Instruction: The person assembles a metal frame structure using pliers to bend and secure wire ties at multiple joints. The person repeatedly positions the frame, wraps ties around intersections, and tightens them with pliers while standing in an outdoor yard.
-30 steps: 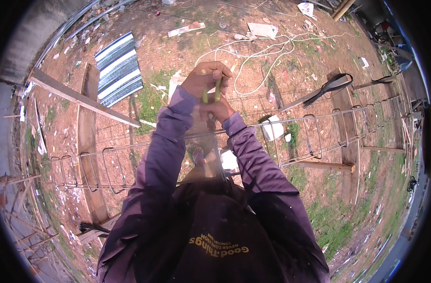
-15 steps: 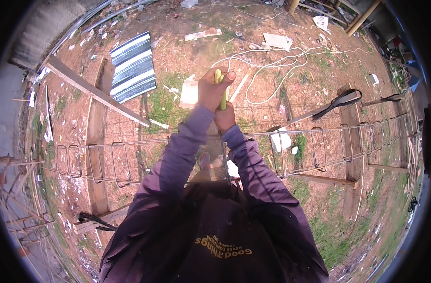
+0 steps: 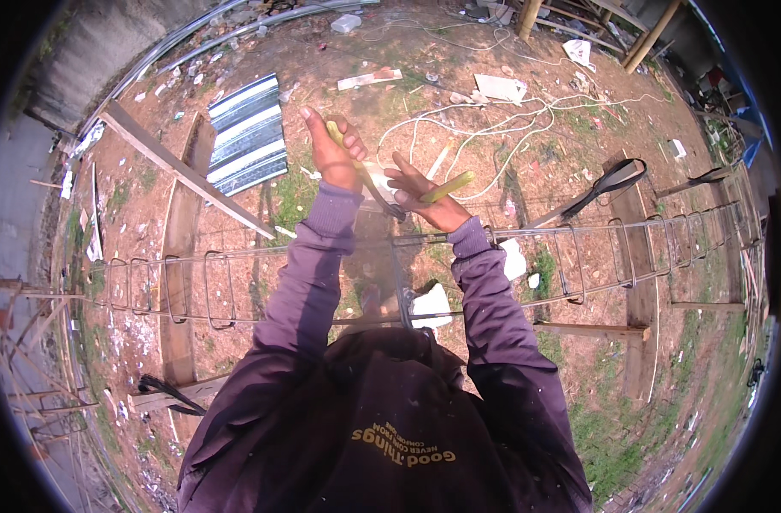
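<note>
A pair of pincers with yellow-green handles [image 3: 449,186] is spread wide between my hands, above the long rebar cage [image 3: 573,265]. My left hand [image 3: 332,158] has its fingers curled round one handle, thumb pointing up. The other handle lies across my right hand [image 3: 431,201], held at the palm while some fingers stretch toward the left hand. The dark metal head of the pincers sits low between the two hands, near the cage's far bar, and is partly blurred. Whether its jaws touch any wire or bar cannot be made out.
Timber planks [image 3: 177,282] stand under the cage on both sides. A slanting beam [image 3: 185,167] and a striped corrugated sheet [image 3: 248,137] lie far left. Dark wire bundles [image 3: 608,186] hang on wood at right. White cord [image 3: 527,107] and litter cover the ground beyond.
My hands have moved apart from their stacked grip, the left going left and the right dropping right. The pincers' handles, close together before, are now spread wide.
</note>
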`<state>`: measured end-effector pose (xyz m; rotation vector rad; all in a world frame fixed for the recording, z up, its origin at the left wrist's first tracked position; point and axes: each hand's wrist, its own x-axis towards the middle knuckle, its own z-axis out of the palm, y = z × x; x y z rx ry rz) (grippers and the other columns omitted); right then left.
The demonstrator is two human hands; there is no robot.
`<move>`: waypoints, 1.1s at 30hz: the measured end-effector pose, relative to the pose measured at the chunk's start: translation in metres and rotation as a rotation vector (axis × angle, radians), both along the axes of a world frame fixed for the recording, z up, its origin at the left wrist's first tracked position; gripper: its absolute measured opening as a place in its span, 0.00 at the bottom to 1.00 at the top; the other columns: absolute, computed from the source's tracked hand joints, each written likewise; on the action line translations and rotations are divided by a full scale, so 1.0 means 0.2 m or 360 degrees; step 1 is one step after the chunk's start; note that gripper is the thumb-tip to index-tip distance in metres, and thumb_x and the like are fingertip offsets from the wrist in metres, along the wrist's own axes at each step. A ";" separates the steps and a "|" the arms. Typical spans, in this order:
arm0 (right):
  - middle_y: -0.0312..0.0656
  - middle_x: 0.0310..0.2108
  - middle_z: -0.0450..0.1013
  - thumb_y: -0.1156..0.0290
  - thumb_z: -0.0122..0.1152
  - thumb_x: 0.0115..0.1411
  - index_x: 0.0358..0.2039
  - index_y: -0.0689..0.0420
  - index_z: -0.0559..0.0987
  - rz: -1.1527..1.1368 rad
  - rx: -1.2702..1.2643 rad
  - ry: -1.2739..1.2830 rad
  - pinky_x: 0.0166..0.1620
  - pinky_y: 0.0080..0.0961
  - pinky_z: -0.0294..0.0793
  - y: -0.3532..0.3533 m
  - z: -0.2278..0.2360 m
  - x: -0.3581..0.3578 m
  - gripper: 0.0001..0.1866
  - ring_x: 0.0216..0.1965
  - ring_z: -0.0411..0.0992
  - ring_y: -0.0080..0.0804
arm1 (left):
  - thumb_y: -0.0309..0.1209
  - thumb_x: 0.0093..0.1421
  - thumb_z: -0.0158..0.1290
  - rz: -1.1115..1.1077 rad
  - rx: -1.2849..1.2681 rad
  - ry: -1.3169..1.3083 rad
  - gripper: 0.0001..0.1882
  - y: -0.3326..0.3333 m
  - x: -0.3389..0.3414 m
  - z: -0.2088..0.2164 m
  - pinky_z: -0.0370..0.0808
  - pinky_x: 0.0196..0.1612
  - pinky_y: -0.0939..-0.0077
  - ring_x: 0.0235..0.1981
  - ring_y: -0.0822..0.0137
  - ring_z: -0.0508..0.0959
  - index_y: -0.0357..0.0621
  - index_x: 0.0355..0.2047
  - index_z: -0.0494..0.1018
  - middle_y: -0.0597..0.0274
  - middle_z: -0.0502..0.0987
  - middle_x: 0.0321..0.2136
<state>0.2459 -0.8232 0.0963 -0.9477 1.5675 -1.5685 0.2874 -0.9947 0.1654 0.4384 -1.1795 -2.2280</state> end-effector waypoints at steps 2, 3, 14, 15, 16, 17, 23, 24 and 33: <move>0.53 0.45 0.73 0.57 0.55 0.66 0.60 0.59 0.66 -0.0104 0.0160 0.0596 0.49 0.35 0.72 -0.03 0.04 0.07 0.27 0.46 0.73 0.37 | 0.67 0.63 0.35 -0.0157 -0.0211 0.0101 0.35 0.17 0.00 -0.02 0.67 0.24 0.70 0.18 0.70 0.67 0.45 0.28 0.67 0.64 0.70 0.19; 0.49 0.39 0.74 0.58 0.55 0.66 0.56 0.60 0.68 -0.0170 0.0086 0.0336 0.44 0.33 0.72 -0.01 0.05 0.11 0.24 0.40 0.74 0.35 | 0.65 0.64 0.36 -0.0236 -0.0288 0.0183 0.34 0.22 0.00 -0.03 0.69 0.26 0.69 0.21 0.68 0.70 0.42 0.31 0.69 0.62 0.73 0.22; 0.35 0.19 0.66 0.61 0.52 0.67 0.49 0.63 0.73 -0.0980 -0.0160 -0.0679 0.23 0.25 0.70 0.64 -0.05 0.56 0.18 0.17 0.65 0.24 | 0.41 0.59 0.55 -0.0480 -0.2560 -0.1161 0.16 0.03 0.40 -0.65 0.75 0.35 0.58 0.27 0.48 0.80 0.39 0.30 0.79 0.47 0.79 0.23; 0.35 0.18 0.66 0.61 0.52 0.67 0.49 0.64 0.71 -0.0976 -0.0239 -0.0717 0.22 0.25 0.68 0.70 -0.07 0.61 0.19 0.17 0.65 0.24 | 0.40 0.59 0.55 -0.0388 -0.2560 -0.1187 0.15 0.07 0.41 -0.68 0.75 0.34 0.57 0.27 0.47 0.80 0.39 0.30 0.79 0.47 0.79 0.22; 0.36 0.17 0.65 0.62 0.52 0.68 0.49 0.65 0.71 -0.1041 -0.0182 -0.0753 0.22 0.24 0.68 0.74 -0.09 0.66 0.19 0.17 0.65 0.25 | 0.35 0.57 0.54 -0.0291 -0.2693 -0.1253 0.10 0.12 0.41 -0.71 0.75 0.34 0.56 0.29 0.46 0.79 0.39 0.30 0.78 0.46 0.78 0.24; 0.36 0.17 0.65 0.63 0.52 0.68 0.49 0.66 0.70 -0.1086 -0.0165 -0.0774 0.22 0.24 0.68 0.78 -0.12 0.70 0.19 0.16 0.65 0.25 | 0.34 0.56 0.55 -0.0376 -0.2731 -0.1113 0.09 0.17 0.41 -0.72 0.75 0.35 0.56 0.30 0.46 0.79 0.40 0.30 0.77 0.46 0.78 0.24; 0.37 0.18 0.67 0.64 0.53 0.67 0.48 0.66 0.71 -0.1307 -0.0096 -0.0899 0.22 0.25 0.71 0.92 -0.21 0.97 0.17 0.16 0.67 0.25 | 0.29 0.52 0.55 -0.0472 -0.2880 -0.0430 0.07 0.23 0.37 -0.75 0.75 0.34 0.57 0.31 0.48 0.79 0.40 0.30 0.75 0.48 0.78 0.27; 0.37 0.18 0.67 0.64 0.53 0.67 0.48 0.66 0.71 -0.1320 -0.0087 -0.0915 0.22 0.26 0.71 0.93 -0.21 1.01 0.18 0.16 0.67 0.25 | 0.29 0.52 0.56 -0.0460 -0.2790 -0.0537 0.07 0.18 0.33 -0.76 0.75 0.34 0.58 0.30 0.50 0.79 0.40 0.30 0.75 0.49 0.78 0.26; 0.38 0.19 0.69 0.65 0.52 0.67 0.50 0.69 0.70 -0.1287 -0.0018 -0.0852 0.24 0.27 0.73 0.81 -0.24 1.23 0.19 0.17 0.68 0.28 | 0.29 0.52 0.57 -0.0386 -0.2317 -0.0789 0.06 -0.02 0.35 -0.85 0.73 0.36 0.64 0.26 0.57 0.76 0.41 0.24 0.71 0.57 0.72 0.20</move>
